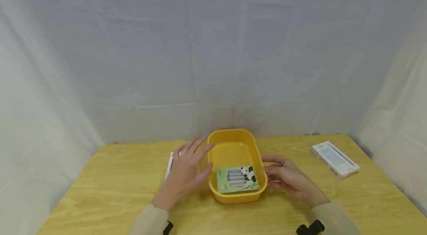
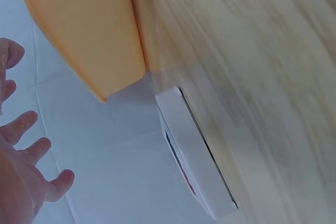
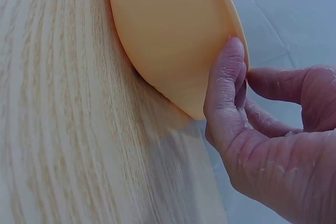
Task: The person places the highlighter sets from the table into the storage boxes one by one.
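Note:
A yellow plastic basin (image 1: 237, 198) stands on the wooden table, with a green box (image 1: 237, 180) lying in its near end. The box bears a panda and a row of pens. My left hand (image 1: 186, 168) is at the basin's left rim, fingers spread and holding nothing; the left wrist view shows those fingers (image 2: 37, 150) apart from the basin (image 2: 84, 30). At the other side, my right hand (image 1: 288, 177) pinches the basin's right rim with bent fingers (image 3: 226, 87). Under my left hand, a white box (image 1: 169, 164) is partly hidden.
Toward the table's right back lies another white box (image 1: 335, 159) with a pale blue panel. A pale sheet (image 1: 213, 60) hangs behind the table and along both sides. The wooden tabletop (image 1: 126, 183) reaches to the sheet at the back.

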`<state>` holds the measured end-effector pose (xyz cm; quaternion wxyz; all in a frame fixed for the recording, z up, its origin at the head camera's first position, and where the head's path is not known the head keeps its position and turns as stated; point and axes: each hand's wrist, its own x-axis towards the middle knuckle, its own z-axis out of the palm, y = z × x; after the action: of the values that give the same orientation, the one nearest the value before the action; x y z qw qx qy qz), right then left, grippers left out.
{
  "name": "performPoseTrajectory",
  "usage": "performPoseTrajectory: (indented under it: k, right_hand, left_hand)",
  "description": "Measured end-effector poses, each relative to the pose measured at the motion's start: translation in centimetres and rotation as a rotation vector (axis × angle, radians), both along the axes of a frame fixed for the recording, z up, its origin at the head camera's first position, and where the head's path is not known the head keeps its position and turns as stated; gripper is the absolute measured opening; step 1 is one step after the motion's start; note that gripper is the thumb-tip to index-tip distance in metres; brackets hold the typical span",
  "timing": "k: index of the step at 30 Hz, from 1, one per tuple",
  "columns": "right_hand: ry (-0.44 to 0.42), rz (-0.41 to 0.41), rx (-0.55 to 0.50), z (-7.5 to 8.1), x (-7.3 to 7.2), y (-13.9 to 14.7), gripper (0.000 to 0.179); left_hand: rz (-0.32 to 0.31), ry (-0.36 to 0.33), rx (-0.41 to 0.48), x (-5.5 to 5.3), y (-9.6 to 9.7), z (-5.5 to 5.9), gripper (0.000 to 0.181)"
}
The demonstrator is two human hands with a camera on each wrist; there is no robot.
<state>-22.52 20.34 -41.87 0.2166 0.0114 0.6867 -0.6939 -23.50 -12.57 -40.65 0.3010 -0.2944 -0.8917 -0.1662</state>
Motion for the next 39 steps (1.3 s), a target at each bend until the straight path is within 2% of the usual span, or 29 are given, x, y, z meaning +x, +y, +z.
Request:
performPoseTrajectory:
  k: [6,14,22,30,39]
  right_hand:
    - [-0.002,-0.006,0.003,0.1,0.2,-0.1,0.064]
    - [-0.008,-0.005,-0.006,0.0,0.3,0.0,0.064]
    - [0.001,-0.001,-0.012,-0.1,0.3,0.0,0.066]
    - [0.001,-0.001,-0.007,-0.1,0.3,0.0,0.066]
    - [-0.008,-0.005,-0.005,-0.2,0.1,0.0,0.065]
  left_hand:
    - [0.023,-0.036,0.013,0.2,-0.9,-0.5,0.056]
    - [0.055,-0.135,0.020,0.5,-1.7,-0.8,0.054]
    - [0.124,-0.233,0.003,0.3,-2.5,-1.2,0.055]
    - [0.182,-0.287,-0.012,0.2,-3.1,-1.4,0.057]
    - [0.247,-0.436,-0.067,0.3,-3.5,-1.0,0.058]
